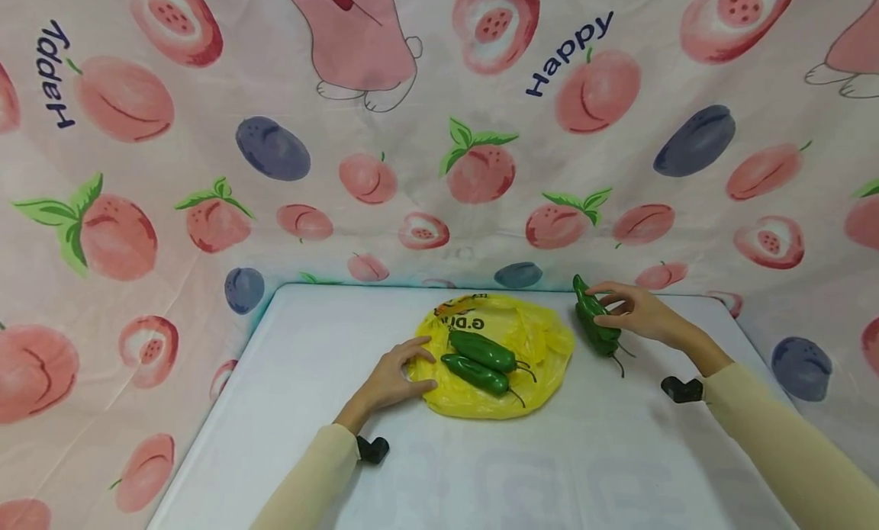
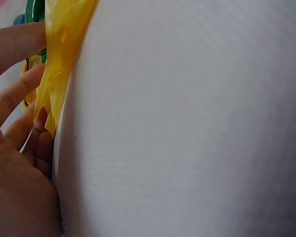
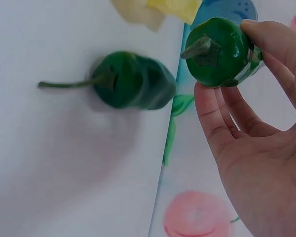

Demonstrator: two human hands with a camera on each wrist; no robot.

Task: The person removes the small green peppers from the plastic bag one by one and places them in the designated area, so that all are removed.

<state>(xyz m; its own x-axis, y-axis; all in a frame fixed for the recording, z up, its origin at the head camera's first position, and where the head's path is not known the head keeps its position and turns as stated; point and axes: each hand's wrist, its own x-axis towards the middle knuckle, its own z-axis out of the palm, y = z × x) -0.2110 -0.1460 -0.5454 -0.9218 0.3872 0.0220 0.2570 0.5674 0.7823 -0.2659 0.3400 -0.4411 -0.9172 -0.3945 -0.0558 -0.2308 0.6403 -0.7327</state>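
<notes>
In the right wrist view, my right hand [image 1: 640, 313] pinches a glossy green chili pepper [image 3: 217, 54] between thumb and fingers, its stem facing the wrist camera. A second green pepper [image 3: 133, 81] lies on the table just beside it; the two overlap in the head view. My left hand [image 1: 393, 374] rests at the left edge of a yellow plastic bag [image 1: 481, 408], thumb and fingers spread and touching the plastic. Two more green peppers, an upper one [image 1: 484, 351] and a lower one [image 1: 475, 374], lie side by side on the bag, stems toward the lower right.
The white tabletop [image 1: 549, 469] ends at the back against a pink cloth [image 1: 412, 110] printed with fruit. Black devices are worn at the left wrist [image 1: 374, 450] and the right wrist [image 1: 682, 390].
</notes>
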